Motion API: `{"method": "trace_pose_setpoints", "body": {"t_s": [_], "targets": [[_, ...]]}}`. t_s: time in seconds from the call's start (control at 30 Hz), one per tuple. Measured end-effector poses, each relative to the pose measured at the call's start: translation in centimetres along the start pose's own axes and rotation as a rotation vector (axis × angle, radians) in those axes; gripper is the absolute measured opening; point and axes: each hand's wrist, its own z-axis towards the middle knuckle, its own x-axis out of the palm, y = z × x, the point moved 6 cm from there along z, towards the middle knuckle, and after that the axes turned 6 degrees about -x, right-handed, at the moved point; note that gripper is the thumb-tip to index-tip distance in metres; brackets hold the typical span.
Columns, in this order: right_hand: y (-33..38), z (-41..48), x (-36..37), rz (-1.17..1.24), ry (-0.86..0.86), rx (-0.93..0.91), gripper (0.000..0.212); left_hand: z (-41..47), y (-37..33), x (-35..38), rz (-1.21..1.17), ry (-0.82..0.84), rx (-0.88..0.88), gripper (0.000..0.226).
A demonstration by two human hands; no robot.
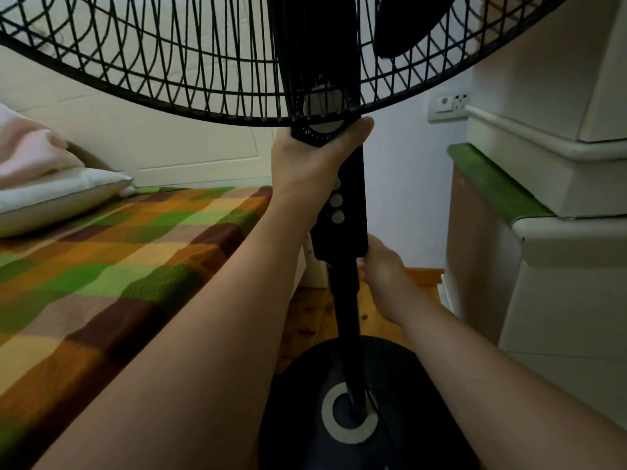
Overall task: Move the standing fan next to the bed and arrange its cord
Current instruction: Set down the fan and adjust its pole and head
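A black standing fan (349, 300) rises right in front of me, its wire cage filling the top of the view and its round base (305, 401) on the wooden floor. My left hand (312, 164) grips the control column just under the timer dial. My right hand (383, 269) holds the pole below the control panel. A thin black cord (381, 422) runs down across the base near the pole. The bed (101, 266) with a checked green, orange and brown cover lies to the left, close to the fan.
A white pillow (61, 195) and a pink blanket (30, 147) lie at the head of the bed. A cream cabinet with a green-edged top (502, 184) stands on the right. A wall socket (448, 105) is behind the fan. Only a narrow strip of floor lies between bed and cabinet.
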Motion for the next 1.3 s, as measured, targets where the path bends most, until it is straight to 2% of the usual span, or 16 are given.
{"method": "trace_pose_setpoints", "body": {"t_s": [0.07,0.13,0.23,0.4,0.5,0.9,1.03,1.13,1.3], "targets": [[-0.4,0.3,0.1,-0.009,0.017,0.055,0.03,0.0,0.0,0.0,0.003,0.008,0.004,0.025],[-0.8,-0.2,0.6,-0.025,0.104,0.092,0.026,0.1,0.0,0.1,0.005,0.018,0.007,0.025],[-1.2,-0.5,0.9,-0.039,0.141,0.103,0.031,0.2,0.1,0.1,0.0,0.019,0.009,0.025],[-1.1,-1.4,-1.7,-0.141,-0.052,-0.088,0.028,0.2,0.0,0.1,0.008,0.033,0.038,0.022],[-1.5,-3.3,-3.2,-0.195,-0.054,-0.195,0.023,0.2,0.0,0.1,0.005,0.029,0.041,0.022],[1.6,-7.9,-8.2,-0.21,-0.062,-0.147,0.012,-0.2,-0.4,0.1,0.003,0.05,0.0,0.022],[3.8,-8.6,-8.2,-0.192,-0.056,-0.217,0.021,-0.6,-0.6,0.1,0.0,0.073,-0.065,0.024],[5.7,-9.1,-8.1,-0.173,-0.117,-0.304,0.023,-1.4,0.2,-0.2,-0.016,0.087,-0.17,0.037],[10.0,-8.9,-6.2,-0.114,-0.163,-0.402,0.024,-3.9,2.3,-0.9,-0.05,0.245,-0.238,0.036]]}}
